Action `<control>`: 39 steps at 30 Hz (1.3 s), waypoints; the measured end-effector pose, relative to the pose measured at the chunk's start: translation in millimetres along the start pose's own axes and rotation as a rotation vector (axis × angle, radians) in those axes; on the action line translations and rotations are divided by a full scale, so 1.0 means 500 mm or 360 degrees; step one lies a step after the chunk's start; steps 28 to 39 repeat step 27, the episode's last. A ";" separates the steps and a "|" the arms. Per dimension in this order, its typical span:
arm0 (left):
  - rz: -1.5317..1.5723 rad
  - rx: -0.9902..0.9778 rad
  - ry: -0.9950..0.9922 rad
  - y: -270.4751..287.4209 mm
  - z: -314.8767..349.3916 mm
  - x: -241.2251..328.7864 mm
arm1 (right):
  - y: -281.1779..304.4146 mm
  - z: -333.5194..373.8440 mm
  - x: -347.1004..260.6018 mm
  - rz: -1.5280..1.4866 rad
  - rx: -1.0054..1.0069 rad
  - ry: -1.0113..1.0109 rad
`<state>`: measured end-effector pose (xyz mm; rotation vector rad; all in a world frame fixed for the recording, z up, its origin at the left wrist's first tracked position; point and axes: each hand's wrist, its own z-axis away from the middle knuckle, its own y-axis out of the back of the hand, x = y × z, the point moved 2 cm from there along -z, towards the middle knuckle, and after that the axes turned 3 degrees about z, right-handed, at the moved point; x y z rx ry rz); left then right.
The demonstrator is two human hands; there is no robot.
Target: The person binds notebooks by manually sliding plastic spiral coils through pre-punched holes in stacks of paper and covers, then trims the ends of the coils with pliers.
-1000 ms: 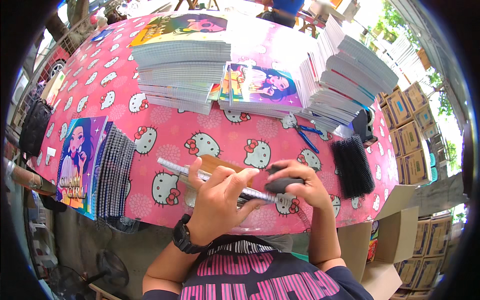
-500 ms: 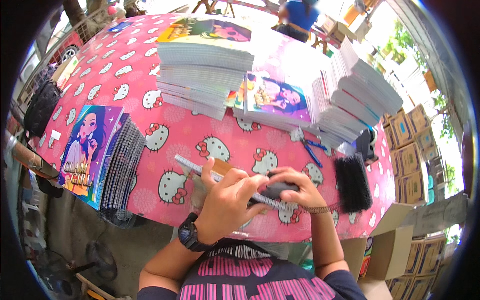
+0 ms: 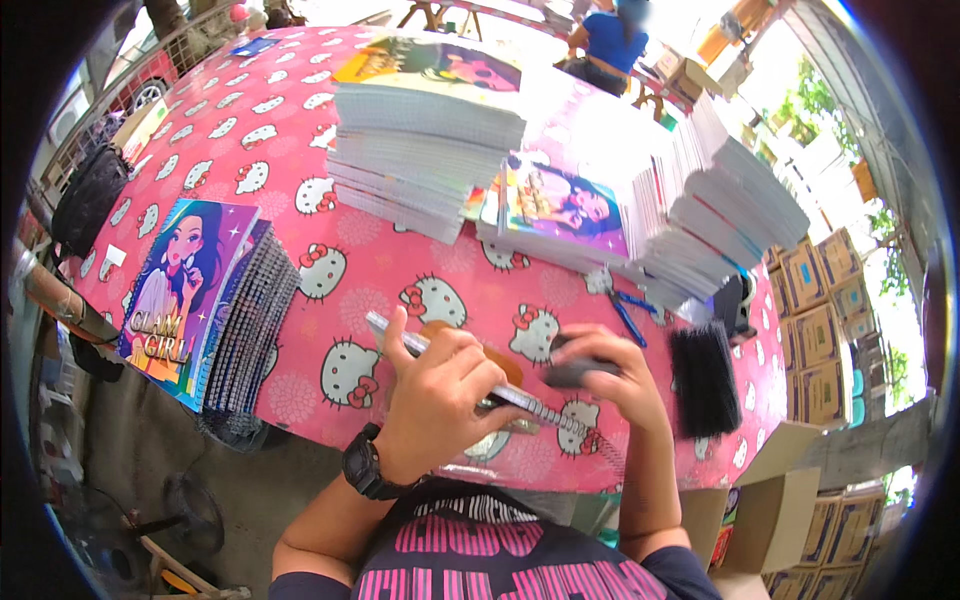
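Note:
My left hand [image 3: 440,395], with a black watch on the wrist, is closed around a thin notebook [image 3: 380,325], held on edge with its spine up. A dark wire coil [image 3: 605,450] runs through the holes at its right end and trails loose toward my right forearm. My right hand [image 3: 625,380] grips a dark, rounded object [image 3: 580,374] just above and right of the spine, apart from it. Motion blur hides what kind of object it is. Partly behind the notebook shows a brown piece [image 3: 505,368].
Finished spiral notebooks [image 3: 215,310] are stacked at left. Tall stacks of unbound pads [image 3: 420,150] and more pads [image 3: 740,210] stand at the back. Blue-handled pliers [image 3: 630,318] and a bundle of black coils [image 3: 706,380] lie at right. An open carton [image 3: 780,510] stands beside the table.
My right hand has drawn back to the right with the dark object, off the notebook's spine. More of the coil shows in the spine. My left hand keeps its grip.

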<state>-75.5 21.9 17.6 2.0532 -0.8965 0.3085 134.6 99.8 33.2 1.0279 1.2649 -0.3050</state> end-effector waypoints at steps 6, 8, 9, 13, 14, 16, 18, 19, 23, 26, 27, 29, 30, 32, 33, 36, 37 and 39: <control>0.0089 0.0039 0.0098 -0.002 -0.003 -0.001 | 0.002 -0.033 -0.001 0.0560 0.0014 -0.0076; 0.0101 0.0043 0.0054 -0.005 0.005 -0.003 | -0.009 -0.004 -0.019 -0.0867 -0.0203 0.0258; 0.0101 0.0056 0.0046 -0.009 0.004 -0.003 | -0.016 -0.014 -0.020 -0.0572 -0.0316 0.0299; 0.0034 0.0256 0.0102 0.021 0.011 -0.019 | -0.008 -0.036 0.024 0.0445 -0.0077 0.0061; 0.0019 0.0483 0.0119 0.031 0.013 -0.032 | 0.000 -0.029 0.008 0.0082 -0.0049 0.0110; 0.0455 0.0552 0.0344 0.025 0.040 -0.076 | -0.019 -0.016 -0.040 -0.0809 -0.0329 0.0384; 0.1227 0.0550 0.0571 -0.001 0.060 -0.105 | -0.031 -0.045 -0.017 0.0161 -0.0337 0.0285; 0.1347 0.0621 0.0673 -0.011 0.072 -0.105 | -0.028 -0.051 -0.015 0.0623 -0.0177 -0.0035; 0.1545 0.0568 0.0751 -0.020 0.080 -0.127 | -0.024 -0.031 -0.056 -0.0657 -0.0378 0.0414; 0.1646 0.0455 0.0909 -0.015 0.078 -0.141 | -0.023 -0.070 0.004 0.0529 -0.0215 -0.0049; 0.1650 0.0448 0.0900 -0.013 0.076 -0.140 | -0.014 -0.063 0.015 0.0826 -0.0055 -0.0083; 0.1650 0.0448 0.0900 -0.013 0.076 -0.140 | -0.014 -0.063 0.015 0.0826 -0.0055 -0.0083; 0.1650 0.0448 0.0900 -0.013 0.076 -0.140 | -0.014 -0.063 0.015 0.0826 -0.0055 -0.0083; 0.1650 0.0448 0.0900 -0.013 0.076 -0.140 | -0.014 -0.063 0.015 0.0826 -0.0055 -0.0083; 0.1650 0.0448 0.0900 -0.013 0.076 -0.140 | -0.014 -0.063 0.015 0.0826 -0.0055 -0.0083; 0.1650 0.0448 0.0900 -0.013 0.076 -0.140 | -0.014 -0.063 0.015 0.0826 -0.0055 -0.0083; 0.1650 0.0448 0.0900 -0.013 0.076 -0.140 | -0.014 -0.063 0.015 0.0826 -0.0055 -0.0083; 0.1650 0.0448 0.0900 -0.013 0.076 -0.140 | -0.014 -0.063 0.015 0.0826 -0.0055 -0.0083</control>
